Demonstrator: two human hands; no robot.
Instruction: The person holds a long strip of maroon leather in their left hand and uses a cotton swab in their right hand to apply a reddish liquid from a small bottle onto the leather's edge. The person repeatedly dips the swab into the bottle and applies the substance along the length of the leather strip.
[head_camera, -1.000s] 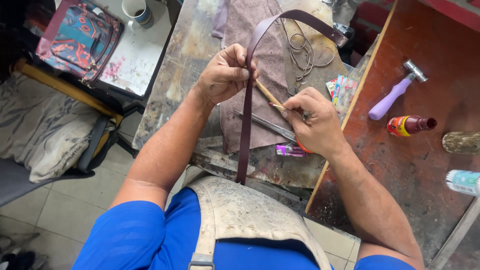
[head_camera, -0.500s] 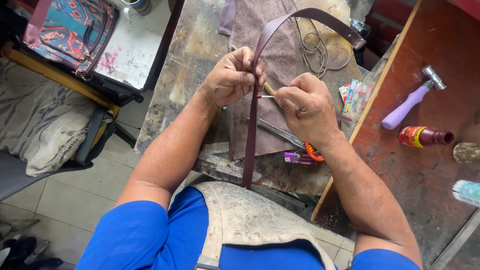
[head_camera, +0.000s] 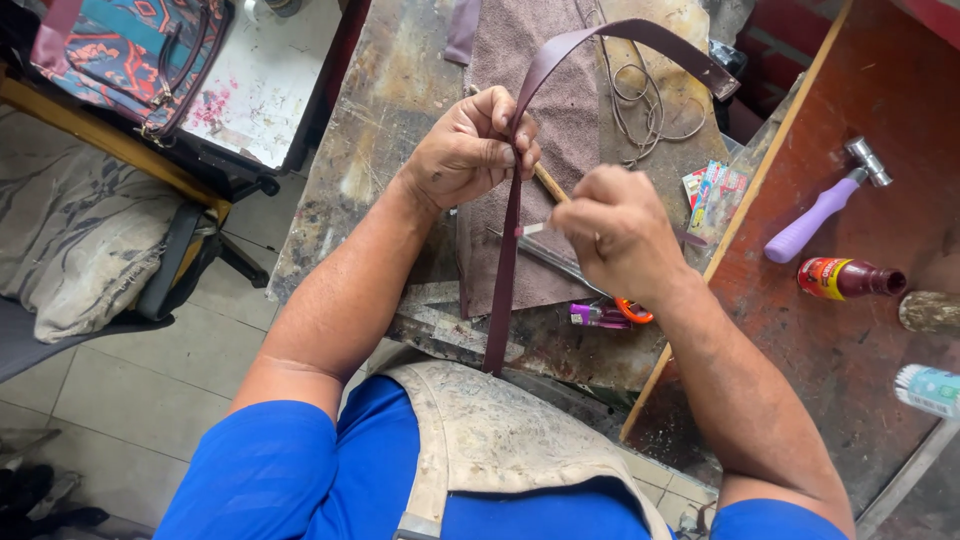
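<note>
Left hand pinching a long maroon leather strap; right hand closed around a thin white-tipped stick touching it.

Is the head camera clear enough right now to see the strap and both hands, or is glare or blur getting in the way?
Head view: even daylight, no harsh glare; the strap and left hand are sharp; the right hand is slightly soft; wide-lens bending shows at the edges, near the hammer; the floor lower left is darker.
</note>
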